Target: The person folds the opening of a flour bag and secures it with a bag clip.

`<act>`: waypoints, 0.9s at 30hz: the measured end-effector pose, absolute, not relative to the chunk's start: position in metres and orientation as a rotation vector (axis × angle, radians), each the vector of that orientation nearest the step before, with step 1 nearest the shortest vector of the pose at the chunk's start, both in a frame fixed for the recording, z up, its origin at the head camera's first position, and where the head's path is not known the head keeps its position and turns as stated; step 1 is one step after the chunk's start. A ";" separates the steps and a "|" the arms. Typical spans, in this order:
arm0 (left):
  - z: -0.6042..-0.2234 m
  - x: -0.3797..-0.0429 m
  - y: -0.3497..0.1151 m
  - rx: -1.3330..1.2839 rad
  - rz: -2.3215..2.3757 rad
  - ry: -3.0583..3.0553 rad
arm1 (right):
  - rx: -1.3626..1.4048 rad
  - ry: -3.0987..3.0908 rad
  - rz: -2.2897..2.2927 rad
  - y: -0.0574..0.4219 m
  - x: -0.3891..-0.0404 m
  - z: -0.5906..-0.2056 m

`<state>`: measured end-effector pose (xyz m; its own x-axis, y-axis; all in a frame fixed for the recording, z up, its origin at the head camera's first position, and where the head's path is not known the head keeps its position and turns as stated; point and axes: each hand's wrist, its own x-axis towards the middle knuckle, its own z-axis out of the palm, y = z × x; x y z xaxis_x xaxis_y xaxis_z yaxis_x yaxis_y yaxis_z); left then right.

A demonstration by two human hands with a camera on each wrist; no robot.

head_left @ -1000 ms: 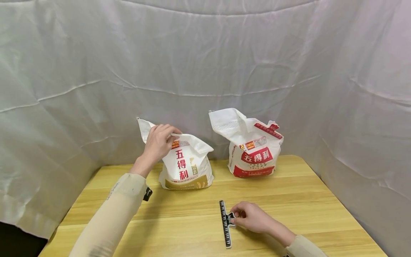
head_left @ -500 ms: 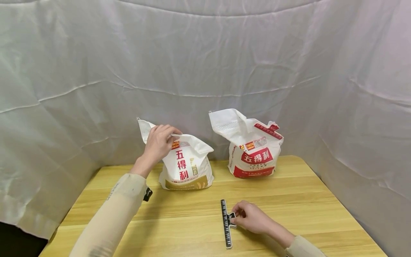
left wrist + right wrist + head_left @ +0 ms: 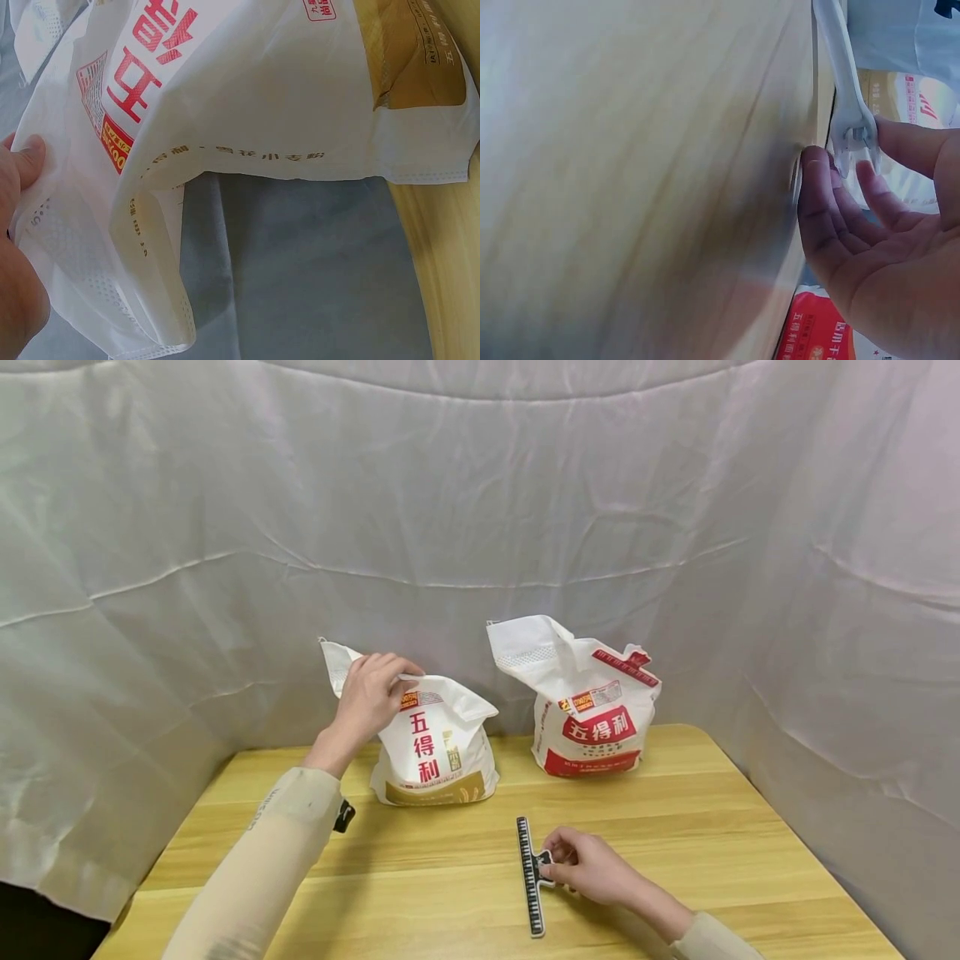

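A white flour bag with red lettering and a gold band stands at the back left of the table. My left hand grips its folded top edge; in the left wrist view the thumb presses on the white fabric. Near the front, my right hand pinches the handle of a long bag clip with a black-and-white piano-key pattern. Seen from the right wrist, the clip is held between thumb and fingers, its long bar pointing away from the hand.
Back right stands a second flour bag with red panels, its top folded and held by a red clip. Both bags stand on a wooden table. Grey cloth hangs behind and at both sides.
The clip in my right hand has shifted slightly up and to the right in the head view. My left hand stays on the bag's top.
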<state>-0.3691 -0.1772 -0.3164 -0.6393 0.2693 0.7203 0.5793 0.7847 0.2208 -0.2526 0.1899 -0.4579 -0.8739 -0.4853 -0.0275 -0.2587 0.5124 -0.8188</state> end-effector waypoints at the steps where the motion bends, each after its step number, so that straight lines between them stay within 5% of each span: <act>1: -0.317 -0.369 -0.177 -0.625 -0.576 -2.276 | -0.625 2.489 -1.313 0.190 -0.252 -0.458; 27: -0.317 -0.368 -0.177 -0.629 -0.582 -2.267 | -0.517 2.456 -1.668 0.184 -0.254 -0.449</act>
